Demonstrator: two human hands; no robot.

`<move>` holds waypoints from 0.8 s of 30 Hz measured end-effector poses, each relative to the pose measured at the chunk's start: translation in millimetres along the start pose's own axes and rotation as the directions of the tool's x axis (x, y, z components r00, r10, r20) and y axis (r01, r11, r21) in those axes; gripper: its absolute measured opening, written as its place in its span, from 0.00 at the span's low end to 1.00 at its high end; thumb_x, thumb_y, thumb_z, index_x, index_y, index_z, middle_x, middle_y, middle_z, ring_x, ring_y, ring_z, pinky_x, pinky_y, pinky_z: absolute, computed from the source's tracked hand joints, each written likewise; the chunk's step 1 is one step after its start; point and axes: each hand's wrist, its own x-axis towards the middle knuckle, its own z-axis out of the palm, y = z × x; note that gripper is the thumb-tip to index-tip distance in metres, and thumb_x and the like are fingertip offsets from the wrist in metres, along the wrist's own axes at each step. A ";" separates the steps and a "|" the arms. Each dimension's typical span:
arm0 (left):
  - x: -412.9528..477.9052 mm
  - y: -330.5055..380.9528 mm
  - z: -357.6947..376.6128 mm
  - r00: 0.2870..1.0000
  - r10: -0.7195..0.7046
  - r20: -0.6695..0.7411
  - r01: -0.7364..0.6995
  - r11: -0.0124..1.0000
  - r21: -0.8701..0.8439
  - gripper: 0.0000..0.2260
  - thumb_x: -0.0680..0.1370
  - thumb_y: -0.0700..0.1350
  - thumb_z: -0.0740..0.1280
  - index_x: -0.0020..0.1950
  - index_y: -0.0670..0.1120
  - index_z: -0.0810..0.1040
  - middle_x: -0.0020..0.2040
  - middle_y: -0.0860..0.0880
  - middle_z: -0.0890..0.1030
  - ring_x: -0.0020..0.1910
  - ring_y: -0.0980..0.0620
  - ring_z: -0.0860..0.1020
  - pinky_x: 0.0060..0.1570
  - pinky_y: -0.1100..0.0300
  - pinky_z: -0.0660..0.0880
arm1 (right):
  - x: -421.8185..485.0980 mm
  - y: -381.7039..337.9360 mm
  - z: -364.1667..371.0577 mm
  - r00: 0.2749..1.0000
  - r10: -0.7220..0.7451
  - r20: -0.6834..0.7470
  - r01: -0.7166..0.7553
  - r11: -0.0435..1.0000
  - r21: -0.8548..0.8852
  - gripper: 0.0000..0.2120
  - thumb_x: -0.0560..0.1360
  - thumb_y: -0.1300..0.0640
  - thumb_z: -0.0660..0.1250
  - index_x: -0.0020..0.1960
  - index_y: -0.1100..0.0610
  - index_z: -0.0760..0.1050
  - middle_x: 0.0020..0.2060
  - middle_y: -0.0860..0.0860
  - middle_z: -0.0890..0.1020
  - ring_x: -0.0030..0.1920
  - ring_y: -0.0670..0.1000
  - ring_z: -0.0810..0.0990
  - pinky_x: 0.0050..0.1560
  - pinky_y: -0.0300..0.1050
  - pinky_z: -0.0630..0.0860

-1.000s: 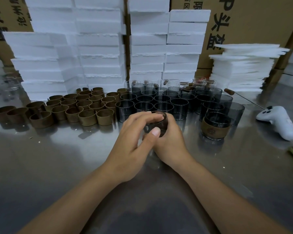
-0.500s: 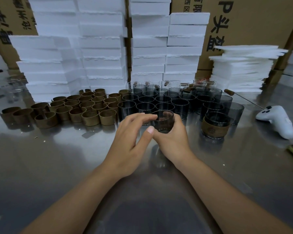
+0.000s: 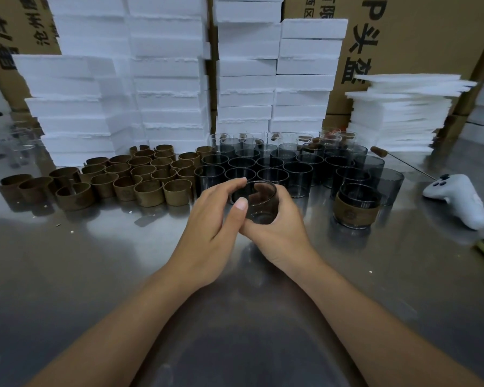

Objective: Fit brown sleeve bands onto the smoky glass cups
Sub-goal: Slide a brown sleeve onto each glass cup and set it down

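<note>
Now the smoky glass cup (image 3: 259,202) is held low over the table (image 3: 95,275). The right hand (image 3: 280,236) is wrapped round its lower wall and the left hand (image 3: 215,219) pinches its rim. I think it is best to keep it upright and steady, then slide a band on straight. It is dark, transparent and has no band. The brown sleeve bands (image 3: 151,192) stand to the left.

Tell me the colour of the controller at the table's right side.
The controller is white with dark buttons, seen best in the head view.
</note>
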 end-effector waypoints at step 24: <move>-3.6 7.5 2.3 0.975 0.218 0.053 -0.221 0.972 0.083 0.17 0.78 0.57 0.53 0.62 0.56 0.73 0.60 0.57 0.73 0.66 0.60 0.68 0.64 0.67 0.63 | 5.3 7.7 -3.2 0.994 -0.019 -0.109 0.010 0.997 -0.082 0.23 0.64 0.59 0.78 0.54 0.53 0.71 0.42 0.43 0.80 0.39 0.33 0.78 0.38 0.26 0.72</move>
